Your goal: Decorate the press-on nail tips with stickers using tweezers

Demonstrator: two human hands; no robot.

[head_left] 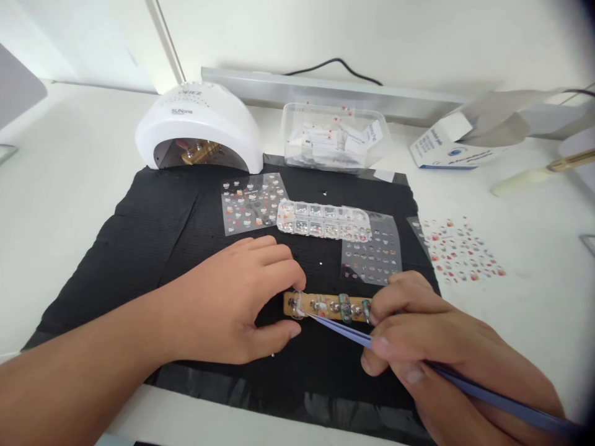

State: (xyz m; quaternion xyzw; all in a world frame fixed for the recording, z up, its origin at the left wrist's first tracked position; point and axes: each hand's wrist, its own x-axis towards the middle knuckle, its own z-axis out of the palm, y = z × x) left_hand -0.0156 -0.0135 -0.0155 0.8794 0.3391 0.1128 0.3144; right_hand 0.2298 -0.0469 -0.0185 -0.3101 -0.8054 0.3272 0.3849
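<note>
A narrow wooden display stand lies on the black mat, with metal studs and several decorated false nails along it. My left hand is at its left end. The index fingertip is by the upper edge of a clear false nail, and the thumb is apart below the stand; whether the finger presses on the nail I cannot tell. My right hand grips blue tweezers, their tips at that clear nail. Its fingers cover the stand's right end. Beyond the stand is a clear compartment case of small charms.
A white nail lamp holds another wooden stand. Sticker sheets lie on the black mat, another sheet at its right edge. At the back are a plastic tub of packets, an open box and a brush.
</note>
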